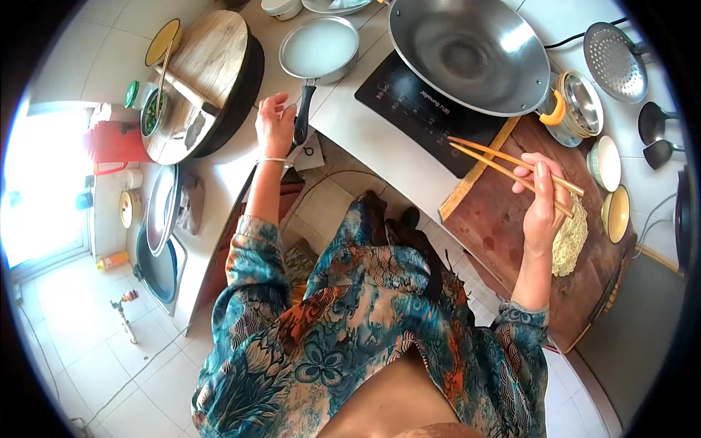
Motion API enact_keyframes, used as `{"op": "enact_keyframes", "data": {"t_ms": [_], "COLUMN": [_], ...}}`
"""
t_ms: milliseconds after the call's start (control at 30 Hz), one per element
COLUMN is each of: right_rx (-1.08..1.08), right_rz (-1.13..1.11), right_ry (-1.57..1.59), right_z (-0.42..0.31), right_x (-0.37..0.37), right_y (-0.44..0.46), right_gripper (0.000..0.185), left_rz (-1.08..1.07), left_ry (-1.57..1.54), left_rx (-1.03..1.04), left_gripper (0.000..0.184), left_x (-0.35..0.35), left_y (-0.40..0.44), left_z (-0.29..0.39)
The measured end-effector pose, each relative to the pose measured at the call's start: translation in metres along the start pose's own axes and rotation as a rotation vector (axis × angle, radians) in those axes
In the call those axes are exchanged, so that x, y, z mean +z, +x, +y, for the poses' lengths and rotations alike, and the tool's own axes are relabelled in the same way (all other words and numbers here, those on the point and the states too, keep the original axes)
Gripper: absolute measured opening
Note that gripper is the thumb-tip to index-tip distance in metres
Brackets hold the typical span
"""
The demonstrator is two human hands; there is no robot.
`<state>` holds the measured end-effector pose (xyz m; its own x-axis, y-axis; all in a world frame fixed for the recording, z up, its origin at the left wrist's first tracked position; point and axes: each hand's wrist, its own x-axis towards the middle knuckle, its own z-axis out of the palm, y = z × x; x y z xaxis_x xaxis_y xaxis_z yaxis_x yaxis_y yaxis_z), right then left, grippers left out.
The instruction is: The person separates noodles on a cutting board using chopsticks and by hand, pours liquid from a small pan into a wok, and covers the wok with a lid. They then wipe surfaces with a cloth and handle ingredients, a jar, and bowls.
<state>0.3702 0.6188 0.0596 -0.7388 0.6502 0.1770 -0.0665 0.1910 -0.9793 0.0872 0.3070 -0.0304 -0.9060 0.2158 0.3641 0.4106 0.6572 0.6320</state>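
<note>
Two wooden chopsticks (488, 163) are gripped between the fingers and thumb of the right hand (540, 201), their tips together in view above the near edge of the black induction cooker (409, 97). A wide grey wok (467, 55) with yellow handles sits on that cooker, bare inside. Just beside the right wrist, a pile of pale noodles (569, 247) lies on the reddish-brown cutting board (478, 210), which rests on the white tabletop (405, 146). The left hand (276, 125) has its fingers loosely open and lightly curved, right next to the black handle (302, 117) of a saucepan (342, 71) holding cloudy whitish liquid; from this angle I cannot tell whether the thumb side touches the handle. Farther to the left stands a thick round chopping block (212, 44) with a knife lying on it, and near its edge a bowl of chopped greens (152, 117). At the far right, a perforated skimmer (615, 62) hangs on the tiled wall.
</note>
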Motion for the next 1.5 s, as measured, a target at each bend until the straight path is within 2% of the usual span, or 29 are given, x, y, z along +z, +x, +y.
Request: {"op": "enact_keyframes", "data": {"t_ms": [67, 167, 200, 333, 367, 467, 567, 800, 933, 1200, 1500], "right_rx": [0.042, 0.103, 0.11, 0.165, 0.23, 0.24, 0.227, 0.249, 0.254, 0.249, 0.235], "right_rz": [0.008, 0.067, 0.096, 0.204, 0.192, 0.265, 0.29, 0.276, 0.261, 0.266, 0.263], "right_ry": [0.006, 0.006, 0.0, -0.03, -0.067, -0.063, -0.047, -0.057, -0.04, 0.001, 0.052], "right_z": [-0.002, 0.009, 0.012, 0.018, 0.025, 0.018, 0.012, 0.008, 0.008, 0.012, 0.025], "right_x": [0.009, -0.014, -0.007, 0.015, -0.014, 0.016, 0.039, 0.048, 0.047, 0.042, 0.032], "right_y": [0.006, -0.002, -0.003, -0.012, -0.026, -0.029, -0.033, -0.037, -0.036, -0.041, -0.047], "right_gripper": [0.024, 0.024, 0.024, 0.026, 0.026, 0.025, 0.023, 0.024, 0.019, 0.018, 0.018], "left_rz": [-0.191, -0.614, -0.662, -0.865, -0.818, -0.876, -0.779, -0.74, -0.713, -0.728, -0.789], "left_ry": [-0.011, -0.789, -0.921, -1.108, -1.121, -1.141, -0.949, -0.871, -0.857, -0.778, -0.732], "left_rx": [-0.094, -0.733, -0.764, -0.845, -0.965, -0.906, -0.855, -0.822, -0.878, -0.86, -0.794], "left_gripper": [0.027, 0.032, 0.032, 0.024, 0.018, 0.012, 0.012, 0.012, 0.014, 0.012, 0.009], "left_x": [0.003, 0.02, 0.027, 0.035, 0.046, 0.056, 0.053, 0.049, 0.04, -0.008, -0.067], "left_y": [0.02, 0.016, 0.02, 0.034, -0.011, 0.004, 0.003, -0.004, -0.011, -0.009, 0.02], "left_z": [-0.03, 0.005, -0.004, 0.0, 0.021, 0.017, 0.031, 0.032, 0.034, 0.057, 0.124]}}
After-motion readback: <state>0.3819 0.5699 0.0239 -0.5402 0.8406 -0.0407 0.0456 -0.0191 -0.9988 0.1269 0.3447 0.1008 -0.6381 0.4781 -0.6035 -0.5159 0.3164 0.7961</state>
